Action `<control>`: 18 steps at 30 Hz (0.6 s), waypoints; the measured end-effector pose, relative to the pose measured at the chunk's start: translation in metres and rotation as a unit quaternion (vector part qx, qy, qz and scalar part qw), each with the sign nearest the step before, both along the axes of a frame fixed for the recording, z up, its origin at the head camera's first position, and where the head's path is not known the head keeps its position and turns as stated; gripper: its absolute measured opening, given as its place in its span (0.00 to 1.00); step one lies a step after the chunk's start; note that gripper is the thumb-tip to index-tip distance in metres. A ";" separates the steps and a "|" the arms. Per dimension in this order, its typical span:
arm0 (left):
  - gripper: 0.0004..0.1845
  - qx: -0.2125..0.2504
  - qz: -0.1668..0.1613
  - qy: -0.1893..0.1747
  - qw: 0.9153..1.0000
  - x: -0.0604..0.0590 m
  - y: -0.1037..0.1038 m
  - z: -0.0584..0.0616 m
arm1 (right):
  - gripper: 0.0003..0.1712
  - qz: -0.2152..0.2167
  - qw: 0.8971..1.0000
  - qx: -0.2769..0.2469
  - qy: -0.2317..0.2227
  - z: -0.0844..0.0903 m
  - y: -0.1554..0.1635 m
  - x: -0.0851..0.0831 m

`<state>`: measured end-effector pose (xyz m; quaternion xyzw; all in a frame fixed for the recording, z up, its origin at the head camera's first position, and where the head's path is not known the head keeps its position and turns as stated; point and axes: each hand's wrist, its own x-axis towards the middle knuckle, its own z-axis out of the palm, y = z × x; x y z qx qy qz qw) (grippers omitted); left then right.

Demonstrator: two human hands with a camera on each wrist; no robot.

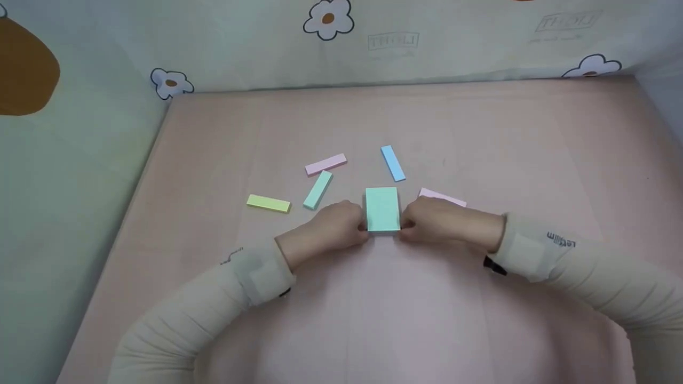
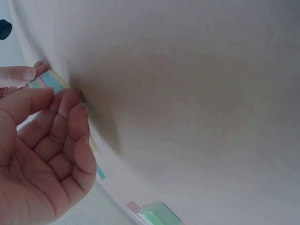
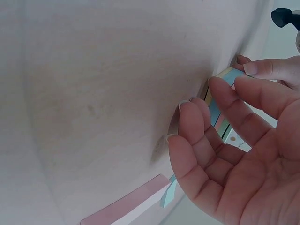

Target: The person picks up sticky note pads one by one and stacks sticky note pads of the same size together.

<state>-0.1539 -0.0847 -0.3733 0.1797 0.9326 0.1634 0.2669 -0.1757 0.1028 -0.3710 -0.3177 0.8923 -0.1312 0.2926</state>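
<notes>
A stack of coloured sticky note pads (image 1: pixel 382 209), mint green on top, lies in front of me between both hands. In the right wrist view its side (image 3: pixel 214 112) shows yellow, blue, pink and green layers. My left hand (image 1: pixel 339 225) pinches the stack's near left corner between thumb and fingertips. At the near right corner, my right hand (image 1: pixel 440 218) pinches it likewise. The left wrist view shows the left hand's (image 2: pixel 47 150) other fingers loosely curled; the right hand's (image 3: pixel 234 154) are similar. Part of the stack's sides is hidden by the fingers.
Beyond the left hand lie narrow pads: yellow (image 1: pixel 268 203), mint green (image 1: pixel 318 190) and pink (image 1: pixel 326 164), the last two close together. A blue one (image 1: pixel 393 163) is behind the stack. Another pink strip (image 1: pixel 443 197) is partly covered by the right hand. A patterned curtain (image 1: pixel 256 48) borders the table.
</notes>
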 end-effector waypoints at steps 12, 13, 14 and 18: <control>0.09 0.005 -0.006 -0.001 1.000 0.000 0.000 0.000 | 0.08 0.005 1.000 -0.015 -0.003 0.000 0.001 0.000; 0.09 0.006 -0.006 -0.004 1.000 -0.001 0.000 0.000 | 0.08 0.001 1.000 -0.015 -0.009 0.000 0.001 0.000; 0.09 0.007 -0.008 -0.006 1.000 -0.001 -0.001 0.001 | 0.08 0.000 1.000 -0.016 -0.014 0.000 0.001 0.000; 0.08 0.004 -0.003 -0.014 1.000 -0.001 -0.005 0.004 | 0.06 0.007 1.000 -0.012 -0.026 0.004 0.006 -0.004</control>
